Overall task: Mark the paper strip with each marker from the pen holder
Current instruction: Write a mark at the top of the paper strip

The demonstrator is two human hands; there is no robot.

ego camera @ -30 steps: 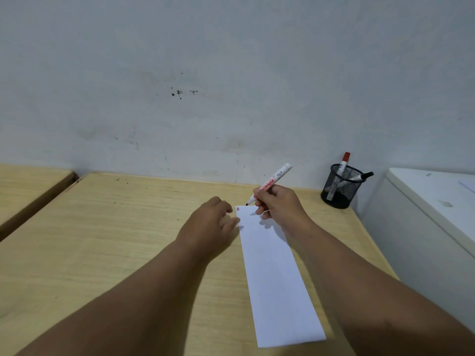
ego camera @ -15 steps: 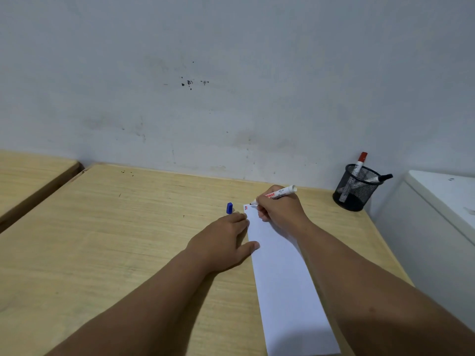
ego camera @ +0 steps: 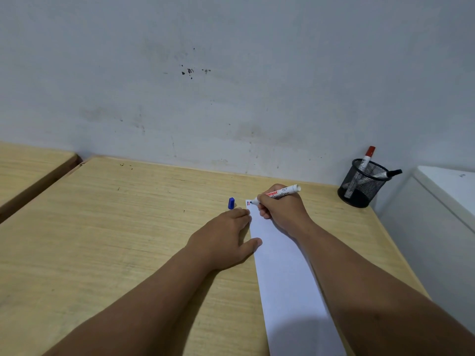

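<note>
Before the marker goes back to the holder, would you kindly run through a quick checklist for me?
1. Paper strip pinned by left hand: ok.
2. Marker gripped in right hand, tip at the strip's far corner: ok.
3. Fresh mark finished: cannot tell, the tip covers it.
4. Blue cap standing within reach on the table: ok.
5. Marker recapped: not ok.
6. Pen holder upright, two markers inside: ok.

wooden table (ego camera: 128, 227), stained wall (ego camera: 231, 86), white cabinet (ego camera: 442, 214)
</note>
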